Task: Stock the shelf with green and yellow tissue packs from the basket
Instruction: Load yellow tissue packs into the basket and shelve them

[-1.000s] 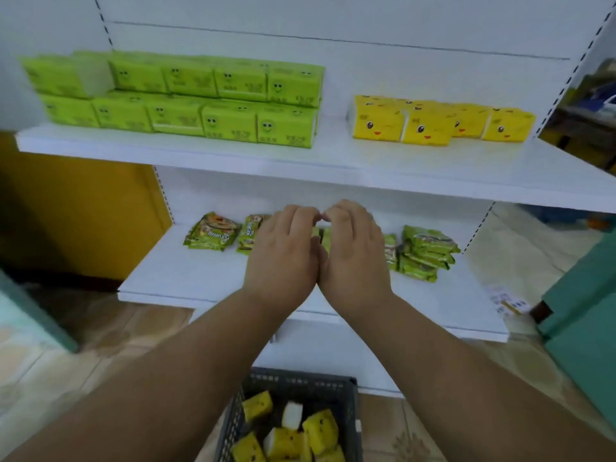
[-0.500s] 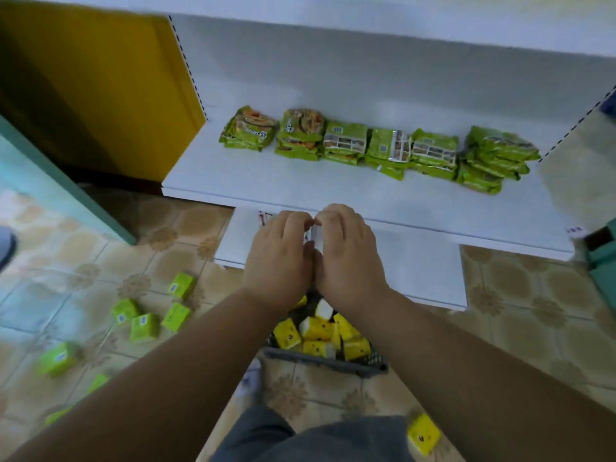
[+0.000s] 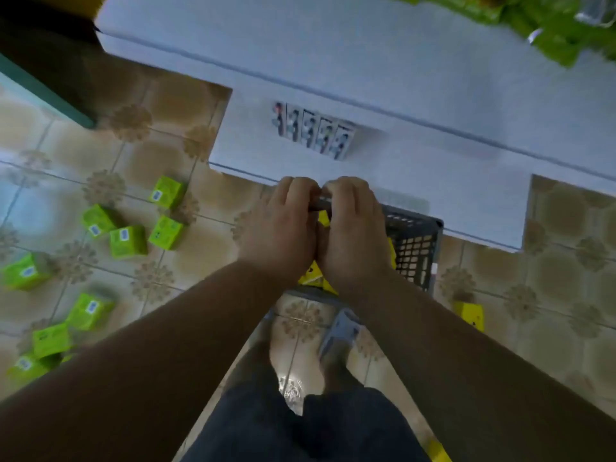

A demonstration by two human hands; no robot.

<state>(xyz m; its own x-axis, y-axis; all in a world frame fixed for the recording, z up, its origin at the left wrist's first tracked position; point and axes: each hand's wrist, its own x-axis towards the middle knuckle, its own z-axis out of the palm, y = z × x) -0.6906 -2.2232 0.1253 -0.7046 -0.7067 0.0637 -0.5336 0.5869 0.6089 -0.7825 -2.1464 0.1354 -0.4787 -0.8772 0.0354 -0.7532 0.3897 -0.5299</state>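
Both hands, left (image 3: 280, 228) and right (image 3: 353, 231), are hovering side by side over the basket (image 3: 416, 248), fingers curled; any grip is hidden. Yellow packs (image 3: 311, 276) are lying inside. Grasp one pack squarely before lifting.

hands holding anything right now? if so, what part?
Both the left hand and right hand curl round a dark bar above the basket, side by side near its middle. It looks like the basket's handle, though blur prevents certainty.

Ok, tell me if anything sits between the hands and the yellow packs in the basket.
Nothing visible does. Both hands hang together right above the basket, with yellow packs showing just beneath them. The hands themselves hide most of the basket's inside.
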